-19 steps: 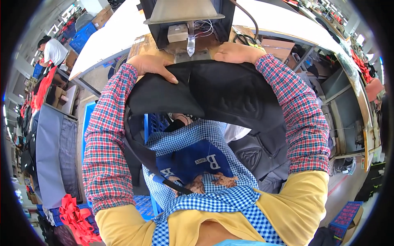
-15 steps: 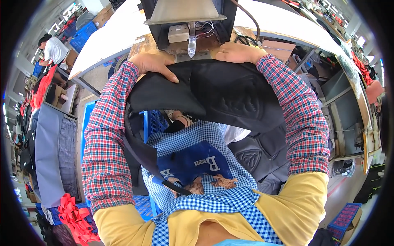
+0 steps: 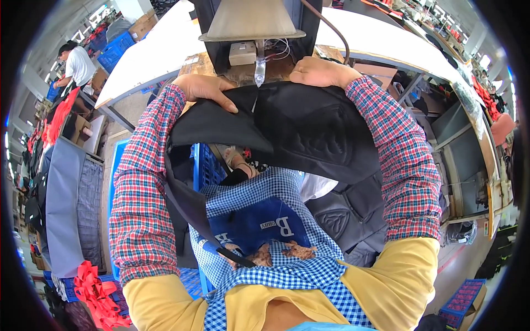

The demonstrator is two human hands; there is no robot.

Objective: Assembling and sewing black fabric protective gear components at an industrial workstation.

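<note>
We see, at the middle of the white desk's (image 3: 157, 52) near edge, a dark machine housing (image 3: 309, 27) with a flared hood (image 3: 251, 19) and, below it, a clear pointed tip (image 3: 259, 73). A pale switch box (image 3: 242, 54) sits left of the tip, and a brown cable (image 3: 337, 30) drops past the housing's right side. The tip stands in the way at the upper edge of the black fabric piece (image 3: 309, 121); we cannot tell whether they touch. This piece hangs from the desk's near edge toward the wearer, curving down at the left. Beneath it lie a blue crate (image 3: 204, 171) and, to the right, dark moulded pieces (image 3: 353, 212). Beyond the desk's left end we note a co-worker (image 3: 81, 66); red strips (image 3: 96, 295) hang at lower left.

Both forearms, in checked sleeves (image 3: 144, 187), bow outward and converge on the desk's near edge. The left hand (image 3: 207, 91) pinches the fabric's upper left edge, thumb on top, fingertips hidden. The right hand (image 3: 322, 72) is curled over the upper edge, knuckles up, its thumb not visible to us.
</note>
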